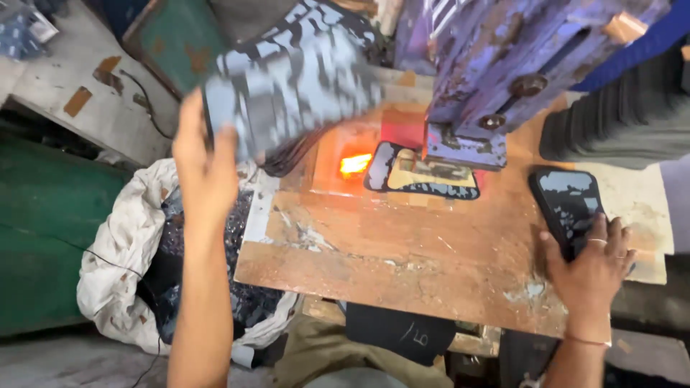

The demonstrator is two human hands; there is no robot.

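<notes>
Under the left hand (205, 162): blurred sheet of camouflage-patterned material (291, 79), grey, black and pale; gripped at its lower left corner, fingers wrapped over the edge, lifted clear of the board.
Right hand (593, 266): lay flat, fingers spread, pressing down on the near end of a sole-shaped cut piece (568, 205), dark with pale blotches; rings on two fingers.
Between the hands: worn wooden cutting board (402, 251), scarred and stained orange.
Beyond both hands: purple press head (489, 79), chipped paint, lowered over a second sole-shaped outline (424, 176); orange glow just left of it.
Below the left forearm: white sack (118, 251) of dark offcuts.
Beyond the right hand: grey ribbed sleeve (618, 122) of another person.
Handling, judged: sheet probably light, floppy, foam-like; likely to sag if pinched at one corner, better taken along an edge. Cut piece likely thin, flexible, easy to slide; best lifted at heel or toe.
</notes>
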